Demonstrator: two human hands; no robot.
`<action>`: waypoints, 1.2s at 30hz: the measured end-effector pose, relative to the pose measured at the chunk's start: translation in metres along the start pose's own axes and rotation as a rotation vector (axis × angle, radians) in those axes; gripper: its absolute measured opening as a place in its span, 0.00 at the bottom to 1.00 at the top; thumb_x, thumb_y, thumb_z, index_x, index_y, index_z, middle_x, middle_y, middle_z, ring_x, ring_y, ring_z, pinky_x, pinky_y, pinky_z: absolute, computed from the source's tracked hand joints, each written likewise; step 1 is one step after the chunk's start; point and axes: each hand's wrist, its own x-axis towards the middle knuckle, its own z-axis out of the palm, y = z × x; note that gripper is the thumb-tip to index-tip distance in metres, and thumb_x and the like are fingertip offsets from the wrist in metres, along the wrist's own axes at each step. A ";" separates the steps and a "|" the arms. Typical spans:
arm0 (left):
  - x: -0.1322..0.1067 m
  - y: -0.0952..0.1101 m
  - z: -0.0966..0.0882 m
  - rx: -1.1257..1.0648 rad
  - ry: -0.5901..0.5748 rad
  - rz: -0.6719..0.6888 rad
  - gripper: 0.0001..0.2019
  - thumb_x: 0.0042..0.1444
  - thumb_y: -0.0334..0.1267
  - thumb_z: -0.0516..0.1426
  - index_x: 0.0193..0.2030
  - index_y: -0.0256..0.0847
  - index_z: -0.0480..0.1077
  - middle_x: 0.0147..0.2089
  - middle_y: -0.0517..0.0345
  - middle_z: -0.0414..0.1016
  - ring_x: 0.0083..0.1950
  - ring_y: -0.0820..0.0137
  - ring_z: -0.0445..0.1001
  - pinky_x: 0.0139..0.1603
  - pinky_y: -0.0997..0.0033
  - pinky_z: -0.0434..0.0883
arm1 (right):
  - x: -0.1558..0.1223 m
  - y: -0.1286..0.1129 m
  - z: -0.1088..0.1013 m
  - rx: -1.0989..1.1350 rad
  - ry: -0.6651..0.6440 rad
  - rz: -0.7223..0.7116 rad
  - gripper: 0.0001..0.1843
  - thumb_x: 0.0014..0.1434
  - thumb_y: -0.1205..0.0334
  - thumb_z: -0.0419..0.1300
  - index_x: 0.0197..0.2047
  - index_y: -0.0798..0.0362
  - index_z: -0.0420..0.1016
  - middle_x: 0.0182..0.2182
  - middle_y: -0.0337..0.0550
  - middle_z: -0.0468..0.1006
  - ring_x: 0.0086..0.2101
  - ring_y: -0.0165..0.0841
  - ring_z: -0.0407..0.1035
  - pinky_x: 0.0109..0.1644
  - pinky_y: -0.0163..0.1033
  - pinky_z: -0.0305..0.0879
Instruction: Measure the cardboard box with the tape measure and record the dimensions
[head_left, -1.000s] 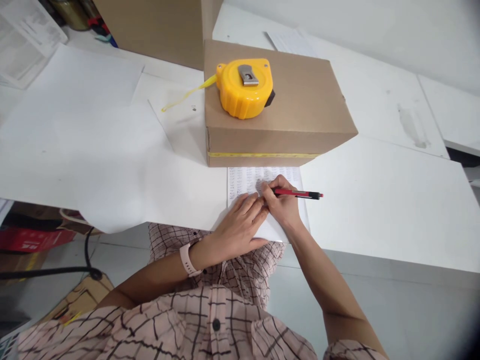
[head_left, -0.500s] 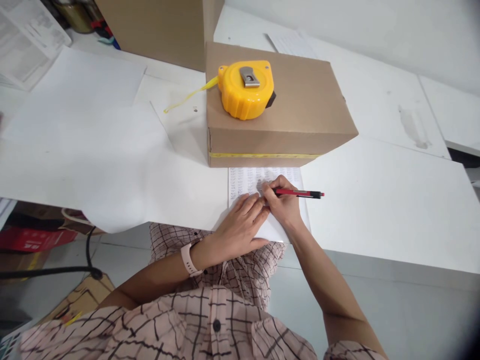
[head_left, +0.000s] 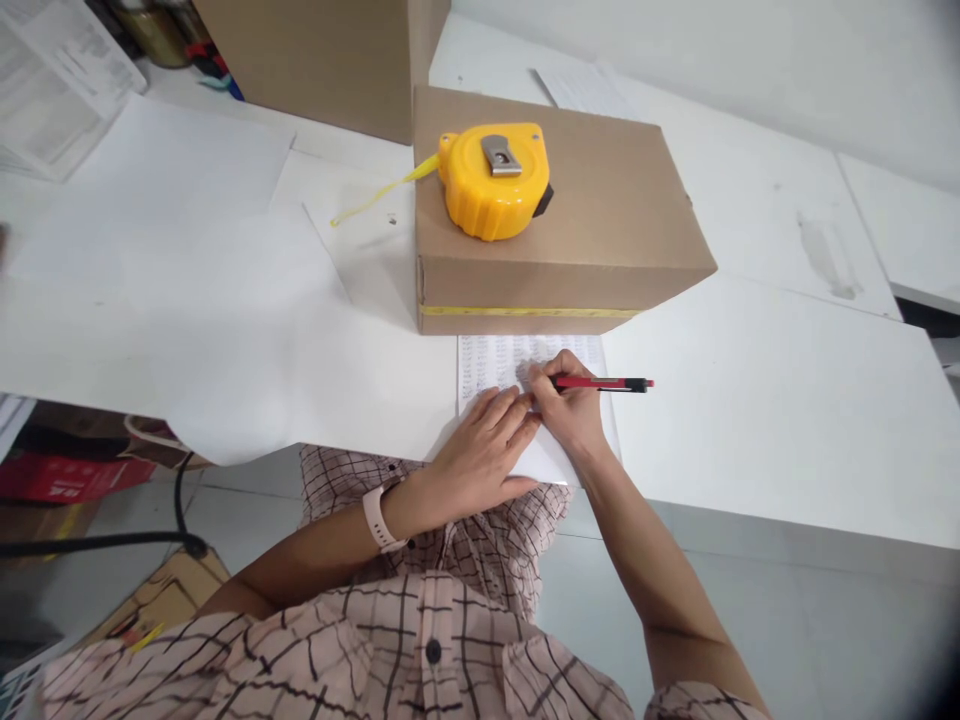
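A red and black pen (head_left: 604, 384) is gripped in my right hand (head_left: 568, 405), its tip end down at the paper and hidden by my fingers. Beneath both hands lies a white sheet of paper (head_left: 487, 360) covered with rows of small handwriting, too small to read. My left hand (head_left: 484, 450) rests flat on the sheet's lower left part, fingers stretched out, fingertips close to the right hand. Just beyond the sheet stands a closed cardboard box (head_left: 600, 190). On top of it sits a yellow tape measure (head_left: 495, 185) with a metal clip and a yellow strap.
A yellow tape strip (head_left: 525, 311) runs along the box's front face. Behind it to the left is a larger cardboard box (head_left: 322, 60). Blank white sheets (head_left: 187, 250) cover the left of the white table (head_left: 772, 400), one hanging over its front edge. A black cable (head_left: 97, 542) is below left.
My right hand and the pen have shifted very slightly to the right along the paper. The left hand, box and tape measure are essentially unmoved.
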 end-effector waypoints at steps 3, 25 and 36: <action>0.000 0.000 0.001 0.000 0.000 -0.001 0.38 0.59 0.57 0.63 0.64 0.28 0.63 0.65 0.35 0.69 0.70 0.46 0.62 0.75 0.46 0.54 | 0.000 0.001 0.000 0.008 0.000 -0.004 0.16 0.59 0.63 0.62 0.25 0.49 0.59 0.20 0.30 0.61 0.22 0.26 0.56 0.27 0.36 0.55; 0.000 0.000 0.001 -0.003 -0.013 -0.005 0.38 0.58 0.57 0.63 0.65 0.27 0.63 0.66 0.34 0.68 0.71 0.45 0.61 0.75 0.45 0.54 | 0.001 0.002 0.000 -0.037 0.044 -0.027 0.17 0.60 0.61 0.63 0.25 0.49 0.59 0.21 0.30 0.61 0.23 0.26 0.56 0.28 0.36 0.54; -0.001 0.000 0.002 -0.023 -0.029 -0.014 0.37 0.61 0.57 0.61 0.66 0.29 0.62 0.67 0.34 0.67 0.72 0.47 0.59 0.75 0.45 0.54 | 0.001 0.000 -0.001 -0.028 0.032 -0.023 0.17 0.58 0.63 0.62 0.25 0.49 0.57 0.20 0.29 0.59 0.23 0.26 0.54 0.28 0.37 0.54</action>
